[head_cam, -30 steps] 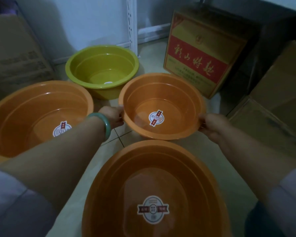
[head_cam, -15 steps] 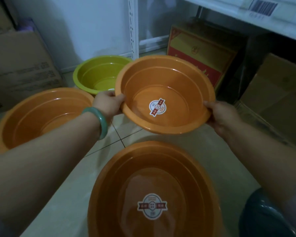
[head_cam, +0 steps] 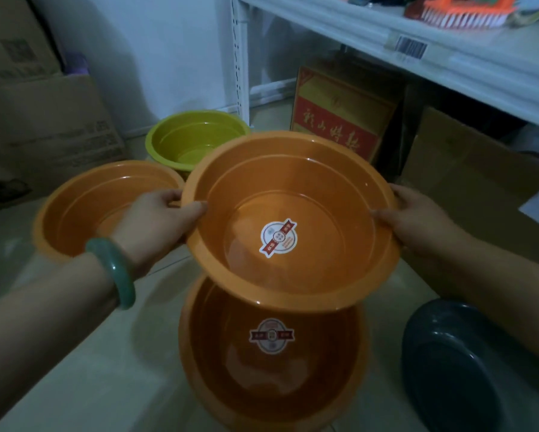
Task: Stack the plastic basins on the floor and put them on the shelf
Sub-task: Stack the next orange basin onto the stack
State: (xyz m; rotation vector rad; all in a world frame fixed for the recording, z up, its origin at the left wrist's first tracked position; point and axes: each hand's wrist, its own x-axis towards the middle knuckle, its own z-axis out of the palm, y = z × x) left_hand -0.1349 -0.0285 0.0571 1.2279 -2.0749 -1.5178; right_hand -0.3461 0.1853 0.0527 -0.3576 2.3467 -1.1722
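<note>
I hold an orange basin (head_cam: 311, 269) with a round sticker in the air by its rim. My left hand (head_cam: 159, 222) grips the left edge and my right hand (head_cam: 414, 219) grips the right edge. It hangs above and partly over a second orange basin (head_cam: 262, 378) that stands on the floor near me. A third orange basin (head_cam: 84, 207) sits on the floor to the left. A green basin (head_cam: 193, 141) stands further back. A dark grey basin (head_cam: 455, 369) lies at the lower right. The white shelf (head_cam: 417, 60) runs across the upper right.
A red and yellow carton (head_cam: 339, 120) stands under the shelf, with brown cardboard boxes (head_cam: 467, 169) to its right. More cardboard boxes (head_cam: 40, 120) line the left wall. An orange brush (head_cam: 467, 10) lies on the shelf. A white shelf post (head_cam: 241, 57) rises behind the green basin.
Both hands lifted the small orange basin off the floor and brought it toward me, over the near orange basin. The view tilted up, showing the shelf and a dark grey basin.
</note>
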